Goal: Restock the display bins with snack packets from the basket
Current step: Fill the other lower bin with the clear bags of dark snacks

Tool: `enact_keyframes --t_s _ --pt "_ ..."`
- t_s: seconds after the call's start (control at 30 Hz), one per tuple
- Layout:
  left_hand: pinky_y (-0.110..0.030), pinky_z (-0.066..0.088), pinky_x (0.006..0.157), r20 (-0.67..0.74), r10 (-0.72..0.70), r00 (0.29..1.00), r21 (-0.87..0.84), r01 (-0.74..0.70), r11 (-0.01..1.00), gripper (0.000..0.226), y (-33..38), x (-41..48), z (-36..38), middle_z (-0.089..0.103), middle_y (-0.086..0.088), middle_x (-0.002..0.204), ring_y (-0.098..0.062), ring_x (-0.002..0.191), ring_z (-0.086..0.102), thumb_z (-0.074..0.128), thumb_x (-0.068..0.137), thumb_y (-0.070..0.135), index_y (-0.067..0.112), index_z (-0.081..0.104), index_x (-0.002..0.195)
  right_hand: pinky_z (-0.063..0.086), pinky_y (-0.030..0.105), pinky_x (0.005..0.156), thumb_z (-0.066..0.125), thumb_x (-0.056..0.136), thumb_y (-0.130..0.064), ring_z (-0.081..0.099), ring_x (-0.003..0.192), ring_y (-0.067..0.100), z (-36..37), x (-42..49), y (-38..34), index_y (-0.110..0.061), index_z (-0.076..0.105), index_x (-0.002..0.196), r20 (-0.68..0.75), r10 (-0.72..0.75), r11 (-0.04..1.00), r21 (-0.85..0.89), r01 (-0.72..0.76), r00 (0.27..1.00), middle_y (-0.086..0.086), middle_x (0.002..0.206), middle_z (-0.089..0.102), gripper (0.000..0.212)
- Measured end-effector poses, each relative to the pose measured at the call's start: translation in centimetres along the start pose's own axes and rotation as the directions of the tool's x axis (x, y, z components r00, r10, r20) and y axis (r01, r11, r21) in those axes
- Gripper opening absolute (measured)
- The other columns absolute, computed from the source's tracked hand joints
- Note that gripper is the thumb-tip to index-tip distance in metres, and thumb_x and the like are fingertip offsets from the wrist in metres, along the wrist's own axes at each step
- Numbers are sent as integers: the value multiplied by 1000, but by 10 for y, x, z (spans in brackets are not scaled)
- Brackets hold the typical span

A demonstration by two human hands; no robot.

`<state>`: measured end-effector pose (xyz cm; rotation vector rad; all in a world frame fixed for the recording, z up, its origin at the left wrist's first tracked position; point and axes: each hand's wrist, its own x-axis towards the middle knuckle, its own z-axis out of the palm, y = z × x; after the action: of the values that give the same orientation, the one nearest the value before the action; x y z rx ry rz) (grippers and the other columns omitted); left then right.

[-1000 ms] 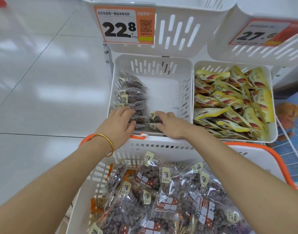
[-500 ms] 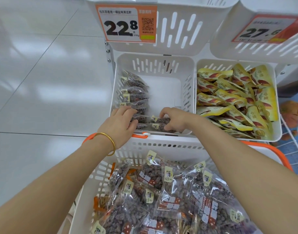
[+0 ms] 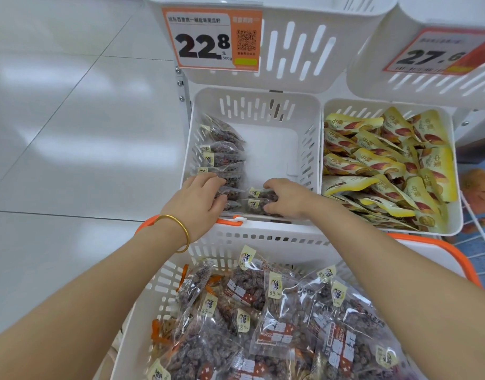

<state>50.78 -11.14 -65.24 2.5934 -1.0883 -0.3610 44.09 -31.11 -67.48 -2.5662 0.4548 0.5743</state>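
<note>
Inside the bin (image 3: 258,105), right hand (image 3: 286,197) pinches packets (image 3: 259,201), seating them; left hand (image 3: 196,200) (fingers (image 3: 208,179) flat) steadies the row (image 3: 225,156). Next, probably: more from basket (image 3: 263,238).

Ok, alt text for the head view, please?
The right hand grips a dark snack packet in a white bin; the left hand rests on the row beside it. A basket of more packets sits below.
</note>
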Motion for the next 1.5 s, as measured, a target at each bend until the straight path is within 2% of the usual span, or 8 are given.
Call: enact_keyframes --t_s 0.33,0.57,0.73,0.87,1.03,1.23,1.37,1.5 --pt "-33 24 109 -24 27 999 33 -26 999 42 1 -2 -3 37 -6 144 -25 134 28 39 99 26 12 40 138 32 39 109 59 90 -33 32 136 29 -2 -9 -4 -17 23 148 -46 11 999 40 -9 999 10 152 29 71" --pt "-36 30 108 -189 164 968 19 -163 986 37 26 -53 -16 46 -11 138 -30 129 38 44 96 19 5 50 130 34 25 97 56 93 -27 44 125 15 -6 -128 -29 -22 45 136 -435 -15 944 290 156 901 -3 138 47 45" --pt "-41 32 105 -61 223 973 90 -217 972 41 54 -121 -7 47 -16 137 -37 125 42 40 90 24 5 55 123 46 30 89 54 94 -19 56 104 16 51 -197 -28 -16 54 126 -248 70 922 386 32 966 0 118 60 31" --pt "-33 15 112 100 80 992 165 -95 982 42 59 -170 -1 26 -5 152 -26 139 17 45 96 24 17 42 137 38 36 105 58 92 -17 43 129 23 102 -206 -30 -15 39 140 -228 58 967 253 1 972 6 142 43 52" --pt "-36 14 114 215 -118 970 234 66 970 53 47 -207 6 20 -3 153 -28 140 15 47 95 30 21 29 144 23 47 114 65 88 -30 7 146 29 107 -180 -23 -22 3 151 -240 69 992 120 -41 968 6 159 5 89" --pt "-46 36 106 306 -340 889 220 281 934 73 34 -206 26 33 -12 146 -33 131 37 59 88 40 22 19 146 39 45 102 75 77 -39 33 131 33 96 -176 -15 -17 15 148 -187 29 997 -59 -41 982 14 143 33 95" --pt "-45 44 98 358 -418 835 197 370 908 82 35 -203 35 44 -18 136 -36 119 49 62 85 45 14 16 145 47 41 90 76 78 -31 51 109 28 88 -188 -8 -14 40 128 -222 19 997 82 -1 975 11 128 42 64" --pt "-42 49 89 337 -453 826 215 401 891 92 39 -197 32 53 -15 127 -34 110 55 70 76 51 11 20 142 43 38 97 74 80 -27 48 120 27 90 -203 -4 -24 28 145 -134 -55 993 93 67 990 9 138 38 80"
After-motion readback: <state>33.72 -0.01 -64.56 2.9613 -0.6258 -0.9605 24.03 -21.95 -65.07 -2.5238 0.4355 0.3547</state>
